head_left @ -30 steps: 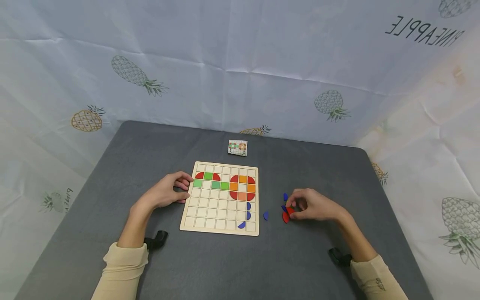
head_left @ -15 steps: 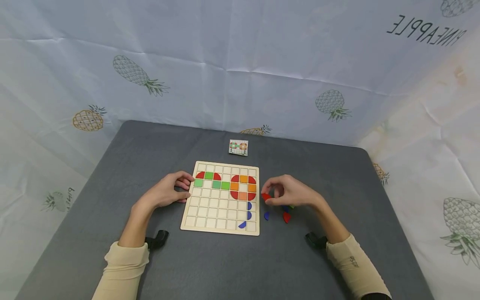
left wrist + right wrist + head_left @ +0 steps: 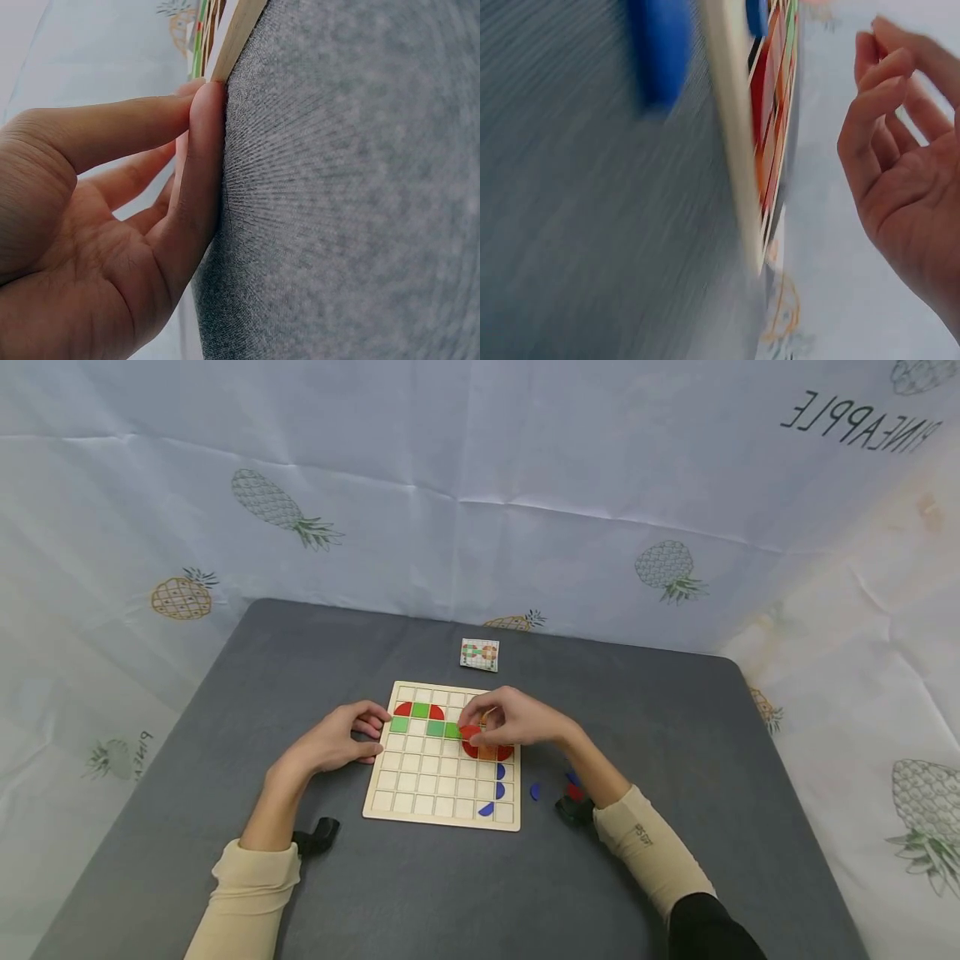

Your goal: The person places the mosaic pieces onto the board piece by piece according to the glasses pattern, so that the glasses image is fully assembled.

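My left hand (image 3: 333, 739) grips the left edge of a pale wooden grid board (image 3: 423, 787); in the left wrist view its thumb and fingertips meet at the board's edge (image 3: 238, 37). Over the board's upper right, my right hand (image 3: 521, 718) pinches a red rounded piece (image 3: 469, 732), held above the other pieces. That hand covers most of the orange and red ring there. In the right wrist view the fingertips of my right hand (image 3: 907, 150) come together, but the piece does not show. Red and green pieces (image 3: 436, 727) fill cells at the upper left.
Three blue half-round pieces (image 3: 500, 791) lie down the board's right side, the lowest tilted. Off the board, a blue piece (image 3: 535, 792) lies near its right edge. A red piece (image 3: 574, 792) is partly hidden by the right wrist. A small pattern card (image 3: 480, 654) lies behind the board.
My right hand has picked up the red piece from the loose pile at the right and carried it left over the board. The left hand has stayed at the board's edge.
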